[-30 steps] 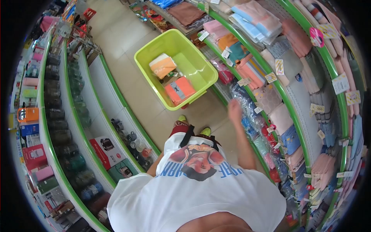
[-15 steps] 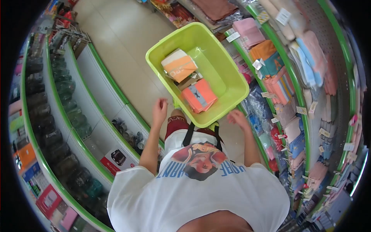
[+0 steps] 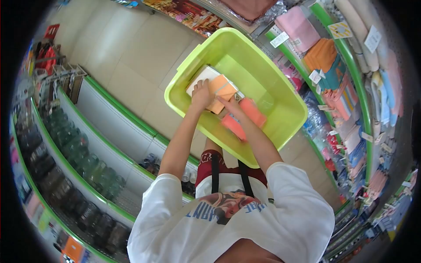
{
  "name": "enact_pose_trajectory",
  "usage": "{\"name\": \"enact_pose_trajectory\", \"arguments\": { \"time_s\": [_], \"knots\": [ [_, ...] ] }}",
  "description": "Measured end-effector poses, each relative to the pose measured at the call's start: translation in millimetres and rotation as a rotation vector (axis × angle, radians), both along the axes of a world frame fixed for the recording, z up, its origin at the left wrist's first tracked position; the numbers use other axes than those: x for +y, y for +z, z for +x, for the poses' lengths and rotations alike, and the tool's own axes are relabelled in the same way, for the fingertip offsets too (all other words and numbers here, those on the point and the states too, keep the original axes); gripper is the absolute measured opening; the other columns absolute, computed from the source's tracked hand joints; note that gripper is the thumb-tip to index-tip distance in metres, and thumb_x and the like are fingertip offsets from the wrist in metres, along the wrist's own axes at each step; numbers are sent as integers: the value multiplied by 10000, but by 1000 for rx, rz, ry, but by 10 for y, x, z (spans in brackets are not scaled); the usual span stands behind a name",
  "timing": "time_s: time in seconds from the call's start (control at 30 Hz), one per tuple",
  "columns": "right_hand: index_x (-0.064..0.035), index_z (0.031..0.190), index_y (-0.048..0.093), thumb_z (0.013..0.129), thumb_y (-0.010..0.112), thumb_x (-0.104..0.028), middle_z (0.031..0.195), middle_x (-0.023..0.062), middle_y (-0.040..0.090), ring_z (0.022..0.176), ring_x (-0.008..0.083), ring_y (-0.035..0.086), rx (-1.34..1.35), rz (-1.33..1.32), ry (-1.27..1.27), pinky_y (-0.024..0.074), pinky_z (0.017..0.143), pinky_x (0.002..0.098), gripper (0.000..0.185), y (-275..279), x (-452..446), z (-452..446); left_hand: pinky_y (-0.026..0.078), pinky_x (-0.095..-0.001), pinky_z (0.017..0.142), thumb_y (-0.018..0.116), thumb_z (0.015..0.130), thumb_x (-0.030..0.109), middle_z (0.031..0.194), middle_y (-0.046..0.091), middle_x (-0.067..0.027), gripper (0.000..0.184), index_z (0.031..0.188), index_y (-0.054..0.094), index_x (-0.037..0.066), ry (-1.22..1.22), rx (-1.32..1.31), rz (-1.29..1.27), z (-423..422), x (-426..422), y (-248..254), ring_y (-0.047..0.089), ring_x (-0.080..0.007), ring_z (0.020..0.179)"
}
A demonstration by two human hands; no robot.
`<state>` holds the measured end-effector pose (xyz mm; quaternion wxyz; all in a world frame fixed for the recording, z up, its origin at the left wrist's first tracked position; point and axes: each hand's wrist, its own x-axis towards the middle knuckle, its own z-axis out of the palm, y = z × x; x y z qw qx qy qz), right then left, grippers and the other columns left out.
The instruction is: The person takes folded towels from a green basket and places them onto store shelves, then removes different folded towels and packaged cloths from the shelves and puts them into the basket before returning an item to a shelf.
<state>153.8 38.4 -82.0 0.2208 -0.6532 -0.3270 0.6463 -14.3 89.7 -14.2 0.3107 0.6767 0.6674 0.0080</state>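
Note:
Both hands reach into a yellow-green tub (image 3: 280,127). My left hand (image 3: 202,94) lies at the left edge of a light orange folded towel (image 3: 223,89), beside a white folded item (image 3: 206,74), its fingers bent over them. My right hand (image 3: 231,108) pinches the near right edge of the light orange towel. A coral folded towel (image 3: 252,113) lies to the right, partly hidden under my right forearm. What lies beneath the orange towel is mostly hidden.
Shelves on the right hold folded towels, among them a pink one (image 3: 298,28) and an orange one (image 3: 320,53). Left shelves carry glass jars (image 3: 74,151). A tiled floor (image 3: 144,48) stretches beyond the tub. Brown cloth (image 3: 247,8) lies at the top.
Both hands have moved from outside the tub into it and onto the light orange towel. The tub appears larger and further right, and the coral towel is now partly covered.

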Motion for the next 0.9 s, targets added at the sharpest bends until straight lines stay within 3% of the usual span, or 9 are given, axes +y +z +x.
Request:
{"name": "enact_pose_trajectory", "arguments": {
  "time_s": [0.07, 0.13, 0.37, 0.47, 0.57, 0.63, 0.73, 0.8, 0.9],
  "knots": [
    [9, 1373, 377, 826, 725, -456, 1306, 150, 546, 1173, 212, 547, 81, 82, -153, 446, 974, 327, 799, -84, 8, -200, 472, -469, 917, 713, 814, 298, 1193, 541, -233, 624, 1285, 420, 12, -8, 28, 7, -39, 114, -310, 537, -401, 1115],
    [3, 1387, 363, 808, 746, -455, 1333, 154, 527, 1212, 230, 522, 202, 126, -327, 410, 1025, 337, 832, -174, -3, -305, 476, -476, 909, 667, 850, 300, 1155, 586, -222, 546, 1252, 427, 19, -22, 53, -231, -53, 322, -344, 571, -394, 1085],
    [61, 1411, 223, 758, 805, -412, 1253, 205, 535, 1117, 266, 562, -9, -116, -452, 468, 945, 369, 995, -603, -129, -209, 502, -449, 842, 535, 931, 271, 1118, 625, -184, 384, 1229, 437, 51, 159, 274, -308, -221, 507, -395, 614, -359, 1044],
    [82, 1413, 188, 727, 829, -407, 1266, 226, 504, 1126, 285, 551, 24, -77, -556, 476, 937, 378, 1058, -507, -45, -330, 501, -425, 851, 547, 924, 282, 1176, 562, -185, 417, 1262, 437, 65, -117, 503, -86, -149, 337, -394, 586, -355, 1078],
    [88, 1428, 155, 683, 861, -399, 1369, 253, 415, 1214, 311, 502, 156, -142, -648, 449, 993, 393, 1135, -429, -45, -361, 487, -427, 889, 563, 910, 274, 1213, 499, -197, 473, 1313, 413, 77, -325, 484, -3, 26, 233, -49, 553, -362, 1105],
    [88, 1444, 124, 690, 850, -418, 1396, 248, 399, 1244, 318, 482, 268, -214, -676, 432, 1015, 402, 1162, -222, 33, -362, 474, -439, 912, 574, 898, 276, 1224, 492, -213, 496, 1319, 408, 74, -275, 377, -75, -5, 206, -222, 546, -375, 1109],
    [86, 1461, 95, 671, 840, -481, 1425, 241, 380, 1262, 330, 470, 487, -179, -633, 410, 1040, 396, 1225, -92, 62, -343, 463, -455, 935, 575, 890, 282, 1252, 481, -231, 517, 1326, 399, 69, -223, 218, -141, -135, 249, -357, 534, -399, 1124],
    [88, 1464, 94, 644, 839, -521, 1431, 239, 376, 1269, 336, 464, 266, -191, -482, 399, 1051, 401, 1264, -500, 54, -280, 454, -460, 951, 568, 887, 279, 1278, 470, -242, 522, 1330, 393, 65, -208, 168, -203, -169, 283, -365, 520, -412, 1146],
    [49, 1455, 198, 649, 838, -508, 1411, 213, 407, 1293, 288, 441, -88, -197, -186, 394, 1053, 388, 1170, -168, 202, -169, 434, -460, 980, 554, 884, 266, 1312, 458, -261, 535, 1345, 378, 59, -191, 181, -303, -170, 306, -360, 496, -420, 1187]
  ]
}}
